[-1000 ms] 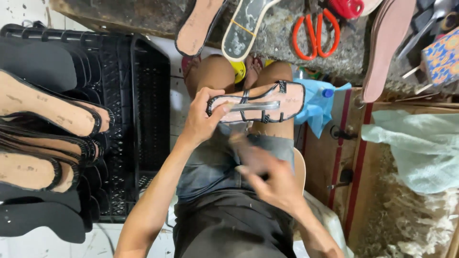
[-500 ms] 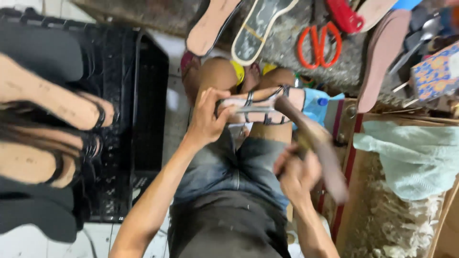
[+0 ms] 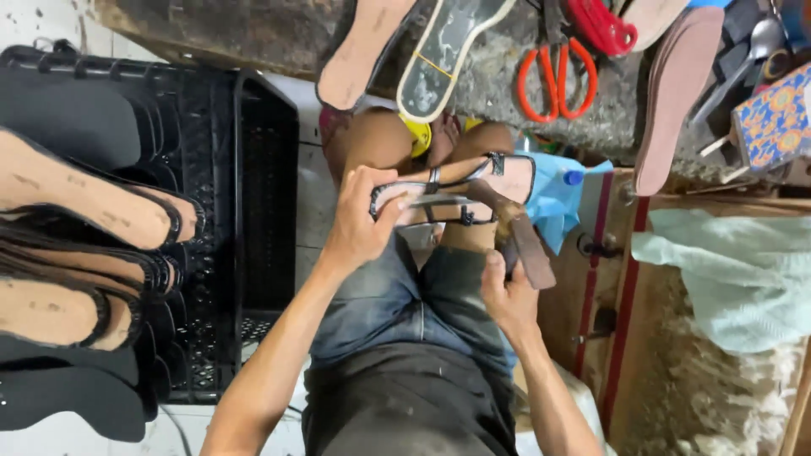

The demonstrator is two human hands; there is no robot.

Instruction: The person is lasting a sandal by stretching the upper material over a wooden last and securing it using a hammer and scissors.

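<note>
My left hand [image 3: 359, 226] is clamped around one end of the strappy black-and-tan sandal [image 3: 452, 192], thumb on top, pinning it across my bare knees above the denim shorts [image 3: 405, 295]. My right hand [image 3: 507, 295] is closed around the brown wooden handle of a hammer [image 3: 517, 232], whose head sits on or just above the sandal's straps near the small buckle; I cannot tell whether it touches.

To do this well, I judge that the sandal should lie flat across the knee so the blow lands square, and my left thumb should sit well apart from the strike point. Short taps look wiser than full swings, since the thin straps could shift or scar.

To my left, a black plastic crate [image 3: 253, 211] holds a stack of tan insoles with black edging [image 3: 84, 203]. Ahead, on the rough stone ledge [image 3: 498, 84], lie orange-handled scissors [image 3: 557, 67] and 2 loose soles. A pale green cloth [image 3: 726, 279] rests on the right.
</note>
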